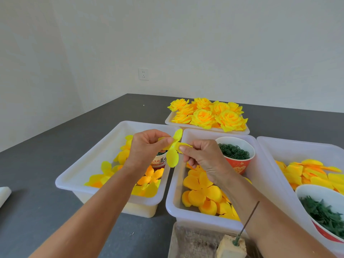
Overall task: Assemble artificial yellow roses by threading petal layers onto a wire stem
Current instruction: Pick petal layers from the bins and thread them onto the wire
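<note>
Grey table [55, 146] | petal layer [173, 151] pinched between left hand [145, 148], right hand [202, 157]

I hold one yellow petal layer [173, 149] up over the gap between two bins, my left hand [147, 146] pinching its left lobe and my right hand [201, 155] pinching its right lobe, so it hangs spread with a small hole at its centre facing me. The wire stem [248, 221] stands tilted in a pale block [231, 246] at the near edge, bare, well apart from the layer. Loose petal layers [202, 192] lie in the white bins below, and finished yellow roses [208, 114] fill the far tray.
</note>
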`<action>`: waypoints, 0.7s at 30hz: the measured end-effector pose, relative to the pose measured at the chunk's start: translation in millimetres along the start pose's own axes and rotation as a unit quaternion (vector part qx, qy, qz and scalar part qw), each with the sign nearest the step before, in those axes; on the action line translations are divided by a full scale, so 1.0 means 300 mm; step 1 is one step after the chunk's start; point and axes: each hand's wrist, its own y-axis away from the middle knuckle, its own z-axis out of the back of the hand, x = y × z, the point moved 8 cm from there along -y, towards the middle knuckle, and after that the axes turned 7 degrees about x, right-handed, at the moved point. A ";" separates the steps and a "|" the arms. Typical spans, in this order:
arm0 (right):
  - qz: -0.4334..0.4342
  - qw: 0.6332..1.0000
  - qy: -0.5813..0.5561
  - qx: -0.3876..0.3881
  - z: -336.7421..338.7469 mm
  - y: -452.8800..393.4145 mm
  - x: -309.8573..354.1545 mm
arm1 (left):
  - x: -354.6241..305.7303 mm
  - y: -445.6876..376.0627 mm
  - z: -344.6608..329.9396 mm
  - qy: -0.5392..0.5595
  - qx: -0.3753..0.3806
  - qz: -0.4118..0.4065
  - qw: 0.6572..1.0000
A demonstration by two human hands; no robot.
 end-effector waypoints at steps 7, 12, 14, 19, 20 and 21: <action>0.029 0.999 0.028 -0.022 0.008 0.005 0.012 | 0.016 0.009 -0.022 0.030 0.050 0.035 0.998; 0.072 0.997 -0.021 -0.009 0.008 0.010 0.037 | 0.011 0.009 -0.021 0.026 0.056 0.019 0.998; 0.073 0.997 -0.013 -0.019 0.015 0.011 0.037 | 0.009 0.012 -0.028 0.037 0.067 0.015 0.997; 0.076 0.996 0.015 -0.047 0.029 0.015 0.037 | 0.039 0.012 -0.041 0.089 0.078 0.066 0.991; 0.079 0.995 0.020 -0.049 0.030 0.015 0.039 | 0.042 0.015 -0.048 0.096 0.089 0.074 0.989; 0.080 0.995 0.026 -0.053 0.032 0.016 0.040 | 0.040 0.018 -0.054 0.100 0.099 0.076 0.987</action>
